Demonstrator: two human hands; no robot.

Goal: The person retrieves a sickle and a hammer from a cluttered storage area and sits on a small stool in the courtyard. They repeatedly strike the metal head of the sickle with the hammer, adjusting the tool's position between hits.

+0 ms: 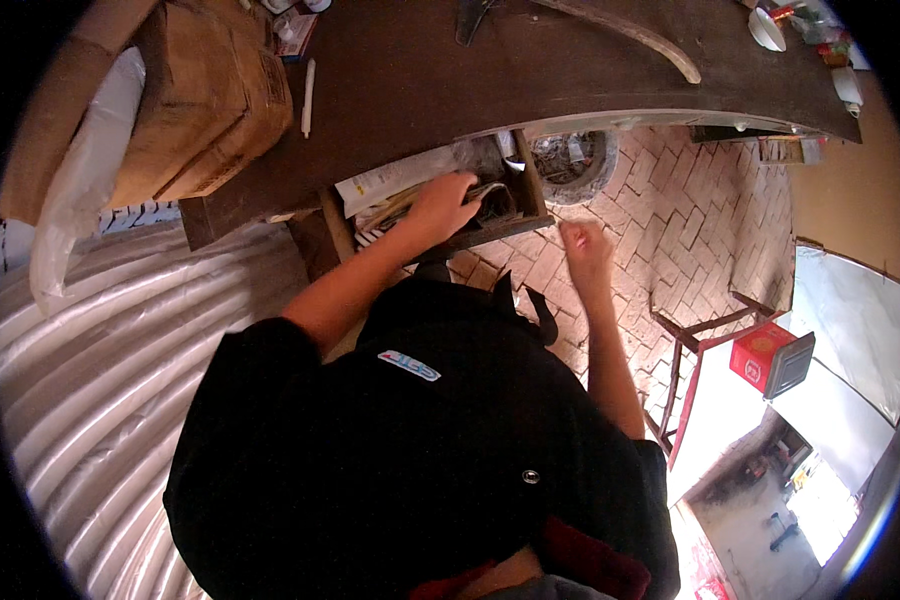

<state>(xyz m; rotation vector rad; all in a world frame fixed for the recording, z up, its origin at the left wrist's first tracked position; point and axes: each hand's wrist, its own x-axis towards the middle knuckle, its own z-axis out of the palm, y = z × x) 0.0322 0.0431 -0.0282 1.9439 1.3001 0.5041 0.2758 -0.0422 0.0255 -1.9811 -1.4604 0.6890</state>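
The papers [382,213] lie in one open drawer [515,229], directly beneath the left hand [438,212] and out from it at 9 o'clock. Its fingers are bent down over the stack; whether any sheet is pinched between them cannot be told, since the fingertips are hidden. One pale printed sheet [378,187] is seen at 10 o'clock from that hand, against the drawer's far side. The right hand [585,250] is held at between 3 and 4 o'clock from the left, just beside the drawer's front corner, with its fingers curled into a fist; whether anything is enclosed there cannot be seen.

The papers are overlapped too closely to be counted. On the one dark table [400,80], one cardboard box [210,110] is set at 10 o'clock from the left hand, one slim white stick [308,98] between 10 and 11, one curved wooden piece [650,42] between 1 and 2, and one white bowl [766,30] at 2. One round basin [607,170] is placed on the brick floor [685,200] at 12 o'clock from the right hand, and one red tin [755,352] is seen at 4.
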